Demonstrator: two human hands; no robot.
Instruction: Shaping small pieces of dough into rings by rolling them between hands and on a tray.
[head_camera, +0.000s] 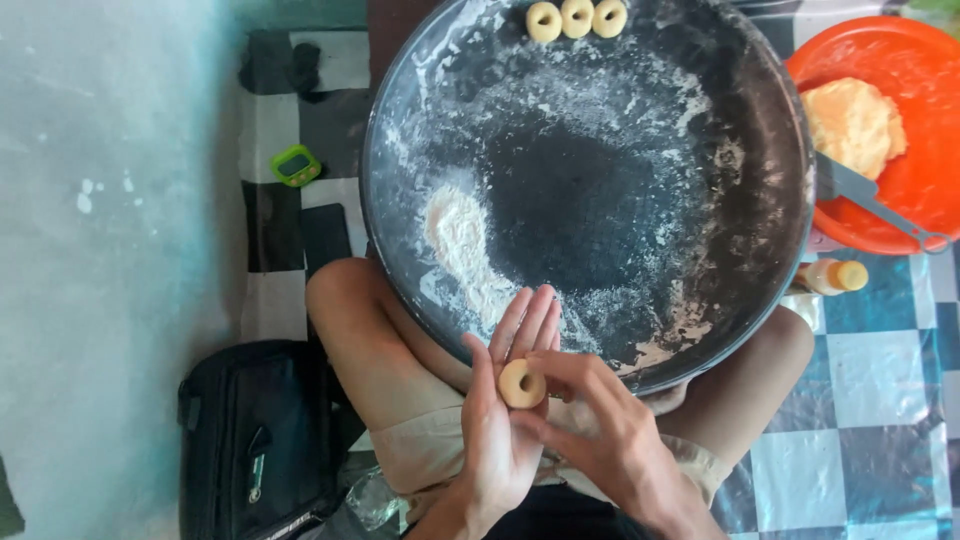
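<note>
The left hand (505, 420) was found opened flat, palm upward, with the fingers extended together and pointing toward the tray. A small ring of pale dough (522, 384) was seen resting on the base of those fingers, its central hole visible. No closing of the left fingers around the ring was observed; the piece was only supported from beneath.

The right hand (600, 425) was found partly curled and brought in from the right. Its thumb and forefinger were seen touching the ring's right edge and top, in a light pinch. The remaining fingers of that hand were folded under, and their contact with anything could not be determined.

Both hands were held above the lap, just at the near rim of a large round dark tray (400, 130), which rested across the person's knees. The tray's surface was dusted with flour, and a small heap of flour (458, 228) was noted at its near left. Three finished dough rings (577, 18) were set in a row at the far rim, touching one another.

To the right of the tray, an orange bowl (900, 60) containing a lump of dough (852, 122) was recorded. A metal tool (870, 195) lay across the bowl's edge.
</note>
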